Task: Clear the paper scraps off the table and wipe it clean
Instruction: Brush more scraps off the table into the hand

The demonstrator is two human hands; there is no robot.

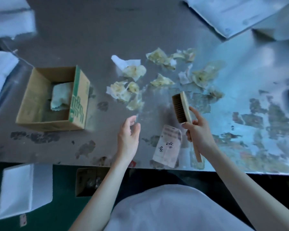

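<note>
Paper scraps (134,71): crumpled, likely featherlight and limp, strewn about middle of desk (90,39). Best swept together, not pinched singly. Right hand (197,130) clamped on brush (180,107) handle; left hand (128,135) loose, empty, near front edge.

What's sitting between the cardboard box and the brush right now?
Head view: a cluster of crumpled, stained paper scraps lies on the table between the cardboard box and the brush, which the right hand holds.
</note>
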